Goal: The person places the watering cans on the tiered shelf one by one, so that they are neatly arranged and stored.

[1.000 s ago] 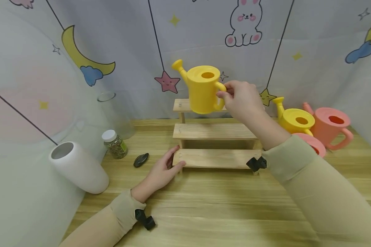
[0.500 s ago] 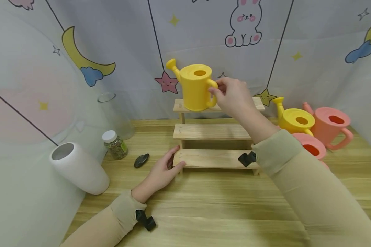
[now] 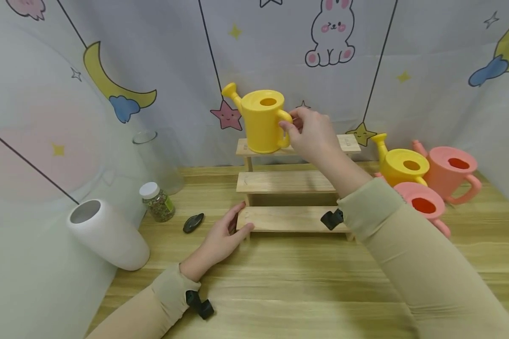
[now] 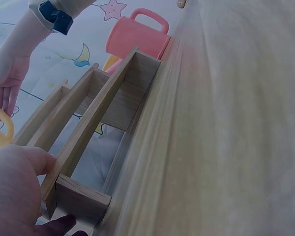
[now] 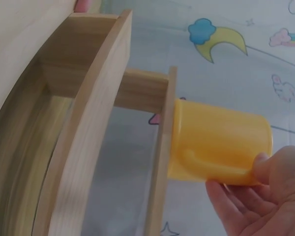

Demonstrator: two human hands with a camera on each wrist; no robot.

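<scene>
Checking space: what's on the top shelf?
A yellow watering can, held by the right hand, seemingly touches the top shelf near its left end. The surface behind them is hidden.

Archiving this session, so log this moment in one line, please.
Right hand: holds yellow watering can by handle, at top shelf | left hand: grips bottom shelf, left end

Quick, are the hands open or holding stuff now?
Left hand: holding one end of the wooden stand.
Right hand: holding a yellow watering can by its handle.
</scene>
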